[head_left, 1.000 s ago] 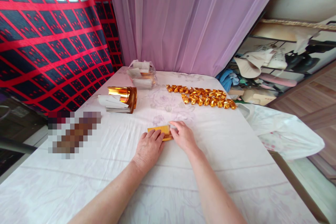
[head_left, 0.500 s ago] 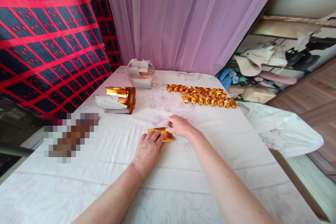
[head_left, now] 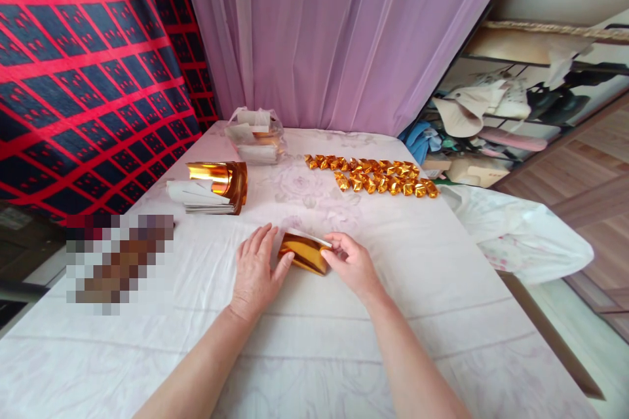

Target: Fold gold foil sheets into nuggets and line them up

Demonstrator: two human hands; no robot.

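Note:
A small folded piece of gold foil paper with a white edge sits on the white cloth-covered table, tilted up between both hands. My right hand pinches its right end with thumb and fingers. My left hand lies flat on the cloth, its thumb touching the paper's left end. Beyond the hands, several folded gold pieces lie in rows.
A stack of gold foil sheets curls up at the left of the table. A clear plastic bag of papers stands at the back by the purple curtain. A white plastic bag hangs off the right edge. Cluttered shelves stand to the right.
The gold paper lay flat under both hands; now its far edge is lifted, showing the white underside. My left hand has slid left off the paper, and my right hand grips the right end.

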